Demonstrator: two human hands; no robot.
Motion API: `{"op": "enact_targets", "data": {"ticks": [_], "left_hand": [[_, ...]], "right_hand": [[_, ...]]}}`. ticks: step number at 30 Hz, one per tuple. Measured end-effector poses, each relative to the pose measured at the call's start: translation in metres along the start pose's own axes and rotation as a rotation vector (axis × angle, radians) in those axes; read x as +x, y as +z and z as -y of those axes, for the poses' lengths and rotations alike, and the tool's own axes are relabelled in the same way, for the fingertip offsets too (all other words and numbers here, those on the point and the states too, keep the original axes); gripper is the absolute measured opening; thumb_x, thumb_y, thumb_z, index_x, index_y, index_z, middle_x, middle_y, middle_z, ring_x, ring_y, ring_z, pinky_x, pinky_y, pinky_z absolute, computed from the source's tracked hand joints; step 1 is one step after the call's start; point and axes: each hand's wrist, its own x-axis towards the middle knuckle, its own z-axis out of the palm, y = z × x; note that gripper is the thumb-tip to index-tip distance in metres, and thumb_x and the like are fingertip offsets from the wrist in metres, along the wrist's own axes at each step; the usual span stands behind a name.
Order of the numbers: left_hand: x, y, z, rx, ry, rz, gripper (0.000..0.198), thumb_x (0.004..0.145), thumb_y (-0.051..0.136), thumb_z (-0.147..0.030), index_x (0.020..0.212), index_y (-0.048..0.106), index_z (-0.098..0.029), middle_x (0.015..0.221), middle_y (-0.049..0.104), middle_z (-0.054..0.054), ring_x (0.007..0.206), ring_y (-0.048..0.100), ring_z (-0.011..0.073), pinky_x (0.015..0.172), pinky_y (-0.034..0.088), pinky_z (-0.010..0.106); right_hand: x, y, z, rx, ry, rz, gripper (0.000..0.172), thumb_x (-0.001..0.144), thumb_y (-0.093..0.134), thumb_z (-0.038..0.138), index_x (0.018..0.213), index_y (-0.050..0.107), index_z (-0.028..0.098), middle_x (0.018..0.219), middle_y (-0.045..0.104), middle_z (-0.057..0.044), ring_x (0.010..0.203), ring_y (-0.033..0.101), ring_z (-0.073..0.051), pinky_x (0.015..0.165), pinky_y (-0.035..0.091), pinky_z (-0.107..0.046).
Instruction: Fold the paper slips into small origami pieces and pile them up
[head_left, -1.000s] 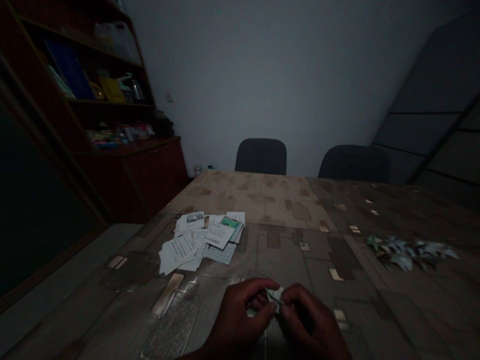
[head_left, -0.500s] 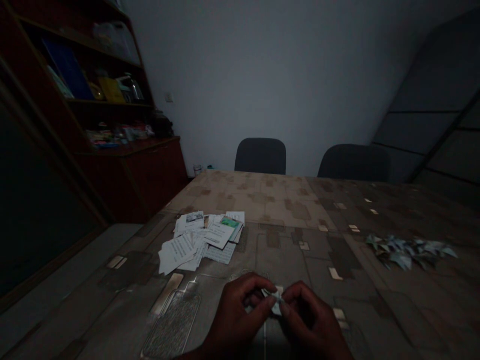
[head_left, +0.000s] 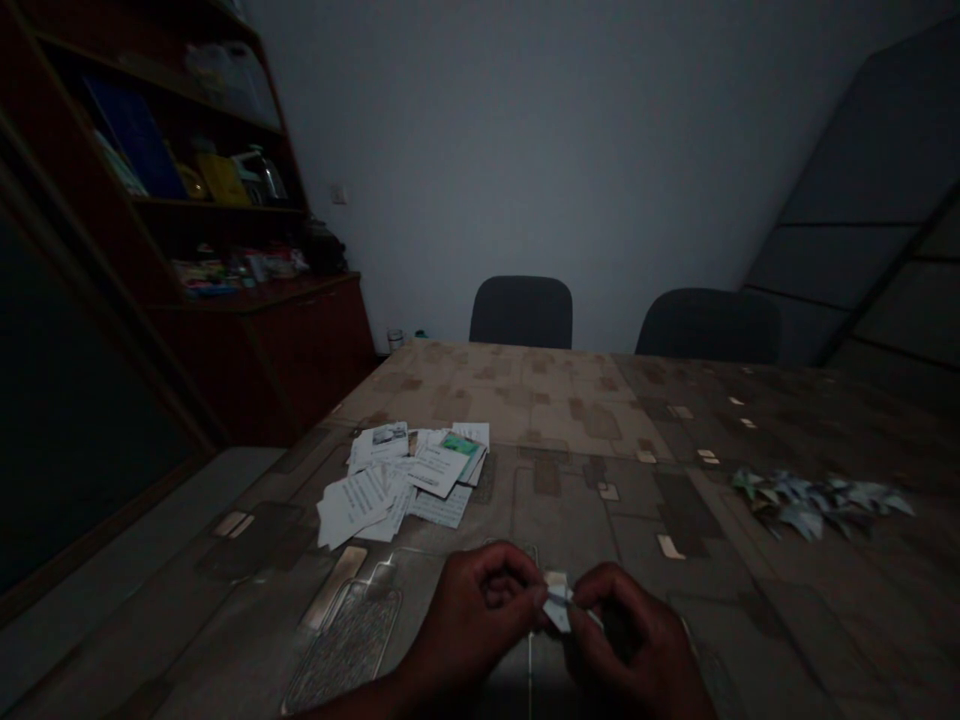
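Low in the dim head view, my left hand (head_left: 474, 622) and my right hand (head_left: 631, 645) meet over the near edge of the table (head_left: 570, 420). Both pinch a small folded piece of paper (head_left: 558, 603) between thumb and fingertips, just above the patterned tablecloth. A loose heap of cut printed paper slips (head_left: 405, 478) lies on the table to the left of my hands. A pile of small folded paper pieces (head_left: 817, 500) lies to the right, farther off.
Two dark chairs (head_left: 521, 312) (head_left: 709, 325) stand at the far side of the table against a pale wall. A dark wooden shelf unit (head_left: 187, 200) with books and bottles fills the left side. A small transparent patch (head_left: 346, 650) lies on the cloth near my left wrist.
Both hands have lifted slightly and drawn a little apart, so more of the folded paper shows between the fingertips. The heaps on the table have not moved.
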Motion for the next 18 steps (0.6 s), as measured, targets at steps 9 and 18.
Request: {"op": "enact_targets", "data": {"ticks": [9,18], "left_hand": [[0.0068,0.0012,0.0014,-0.022,-0.019,-0.019,0.013,0.063,0.068,-0.014,0.063,0.055,-0.015,0.055,0.064,-0.001,0.051,0.059,0.0107,0.051,0.044,0.020],[0.0054,-0.0027,-0.0018,-0.139,-0.042,0.020,0.017,0.069,0.069,-0.025,0.075,0.057,-0.015,0.056,0.060,-0.003,0.049,0.059,0.0116,0.050,0.045,0.022]], "right_hand": [[0.0012,0.0029,-0.0064,0.060,0.032,0.035,0.012,0.076,0.056,0.028,0.065,0.054,0.022,0.062,0.058,0.001,0.058,0.056,-0.016,0.056,0.043,-0.024],[0.0046,-0.0003,-0.0001,0.081,0.130,0.041,0.015,0.074,0.060,0.034,0.065,0.055,0.022,0.058,0.054,0.003,0.057,0.053,-0.016,0.055,0.041,-0.024]]}}
